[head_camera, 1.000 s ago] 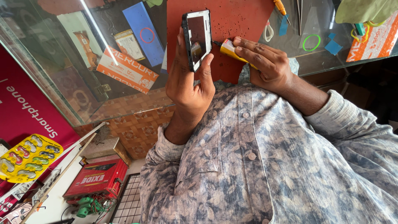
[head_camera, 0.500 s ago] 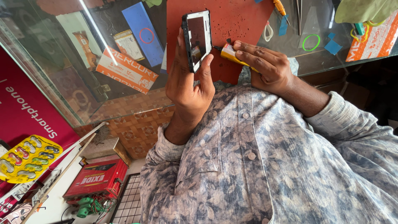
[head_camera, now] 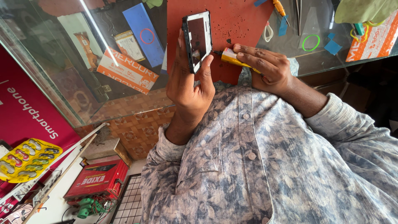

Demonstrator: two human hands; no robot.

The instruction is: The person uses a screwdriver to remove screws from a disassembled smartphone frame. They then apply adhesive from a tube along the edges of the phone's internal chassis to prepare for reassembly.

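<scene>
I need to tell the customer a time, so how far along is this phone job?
Early, it seems. Done: the phone is off the red mat and upright in the left hand. In hand: the right hand puts the tip of a yellow screwdriver to the phone's side edge. Left: the phone looks whole, and no loose parts show on the mat.

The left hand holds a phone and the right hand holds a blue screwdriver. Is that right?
Not quite. The screwdriver is yellow, not blue, as the head view shows. The rest is right: the left hand holds the phone and the right hand holds the screwdriver.
</scene>
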